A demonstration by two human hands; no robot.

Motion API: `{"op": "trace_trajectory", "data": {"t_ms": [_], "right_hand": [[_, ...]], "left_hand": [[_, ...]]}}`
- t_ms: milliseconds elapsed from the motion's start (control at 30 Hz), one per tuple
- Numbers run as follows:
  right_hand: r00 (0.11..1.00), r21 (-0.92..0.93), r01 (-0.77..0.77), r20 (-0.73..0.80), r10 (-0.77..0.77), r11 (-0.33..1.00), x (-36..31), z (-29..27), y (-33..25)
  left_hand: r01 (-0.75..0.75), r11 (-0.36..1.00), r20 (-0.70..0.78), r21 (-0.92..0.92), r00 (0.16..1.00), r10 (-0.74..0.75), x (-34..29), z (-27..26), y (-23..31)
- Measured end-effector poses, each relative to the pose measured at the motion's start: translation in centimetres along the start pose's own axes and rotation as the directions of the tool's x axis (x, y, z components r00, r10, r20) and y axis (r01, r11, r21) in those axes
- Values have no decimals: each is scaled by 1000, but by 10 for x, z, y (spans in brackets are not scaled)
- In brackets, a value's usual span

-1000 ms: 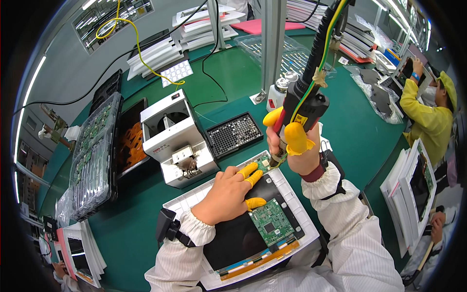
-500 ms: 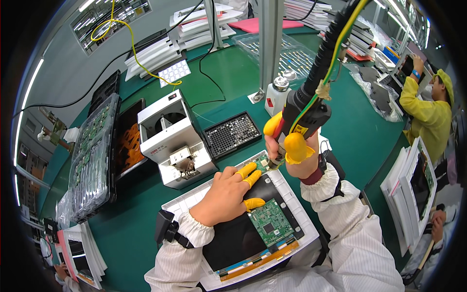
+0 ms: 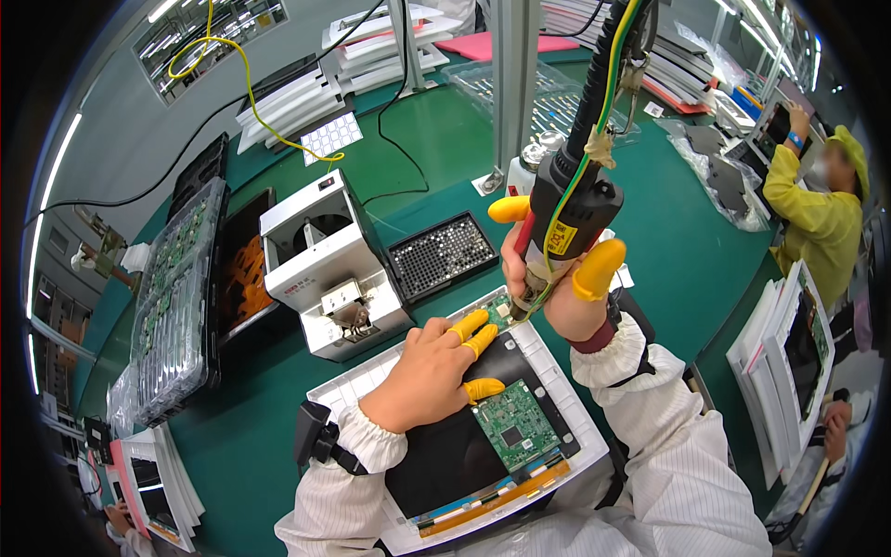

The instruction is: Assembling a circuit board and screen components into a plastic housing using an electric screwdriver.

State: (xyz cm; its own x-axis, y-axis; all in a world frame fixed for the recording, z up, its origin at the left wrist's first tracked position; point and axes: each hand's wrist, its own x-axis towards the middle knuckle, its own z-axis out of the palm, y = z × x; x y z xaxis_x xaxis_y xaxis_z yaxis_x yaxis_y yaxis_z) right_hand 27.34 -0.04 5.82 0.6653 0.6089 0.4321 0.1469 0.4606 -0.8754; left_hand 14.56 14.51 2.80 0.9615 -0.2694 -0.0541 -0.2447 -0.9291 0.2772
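My right hand, with yellow finger cots on some fingers, grips an electric screwdriver. The tool leans, its tip down at a small green circuit board on the far edge of a white-framed display panel. My left hand lies spread on the panel, also in yellow finger cots. Two of its fingertips rest by the small board, and its thumb touches the corner of a larger green circuit board. The screwdriver's tip is partly hidden by its nose and my fingers.
Beyond the panel stand a white screw feeder and a black tray of small round parts. Clear trays of circuit boards are at the left. A metal post rises behind. Stacked panels and a co-worker in yellow are at right.
The screwdriver has swung more upright, its upper end moving left. My right thumb and forefinger have lifted outward from its body. My left hand stays in place.
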Motion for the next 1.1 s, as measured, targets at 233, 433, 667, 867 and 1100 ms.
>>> {"op": "trace_trajectory", "data": {"t_ms": [233,433,667,867,1100], "right_hand": [[997,240,-27,-59,42,970,-1,1,8],[1000,156,15,-6,-14,988,0,-4,4],[996,252,57,-80,-38,966,-8,-9,14],[997,302,56,33,-69,952,-9,-12,16],[995,297,104,-24,-102,949,-10,-15,19]], "left_hand": [[-12,999,-52,-33,999,10,0,6,-2],[-63,997,-208,-46,977,52,0,13,-4],[-2,1000,-29,-28,1000,1,1,3,-1],[-23,999,-107,-39,994,18,-2,8,-2],[-21,998,-87,-58,996,16,1,3,1]]}}
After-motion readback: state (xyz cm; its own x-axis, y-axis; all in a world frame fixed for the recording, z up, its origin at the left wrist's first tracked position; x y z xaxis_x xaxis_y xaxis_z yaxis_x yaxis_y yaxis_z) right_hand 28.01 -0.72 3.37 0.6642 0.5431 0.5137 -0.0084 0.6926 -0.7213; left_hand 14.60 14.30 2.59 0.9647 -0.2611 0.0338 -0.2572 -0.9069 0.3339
